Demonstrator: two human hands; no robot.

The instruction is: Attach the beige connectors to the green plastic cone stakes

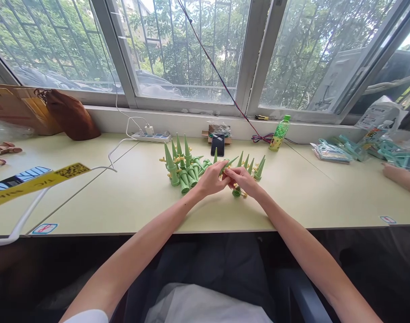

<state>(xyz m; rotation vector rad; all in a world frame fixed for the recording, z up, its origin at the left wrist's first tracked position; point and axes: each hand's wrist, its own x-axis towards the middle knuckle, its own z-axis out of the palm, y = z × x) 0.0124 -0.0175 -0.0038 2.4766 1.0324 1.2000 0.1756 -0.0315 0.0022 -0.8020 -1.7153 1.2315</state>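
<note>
My left hand [212, 178] and my right hand [242, 179] meet over the middle of the pale green table [131, 202]. Together they grip one green cone-shaped spike [229, 164] that points up and to the right. My right fingers pinch near its base, where a small yellow part shows. A heap of the same green spikes [182, 168] lies just left of my left hand. A row of upright spikes [254, 166] stands behind my right hand. One green piece [236, 192] lies under my right wrist.
A black phone [217, 144] lies behind the spikes, beside a white power strip [151, 136]. A green bottle [279, 133] stands by the window sill. A brown bag [69, 115] sits far left, packets [330, 152] far right, and another person's hand [402, 177] at the right edge.
</note>
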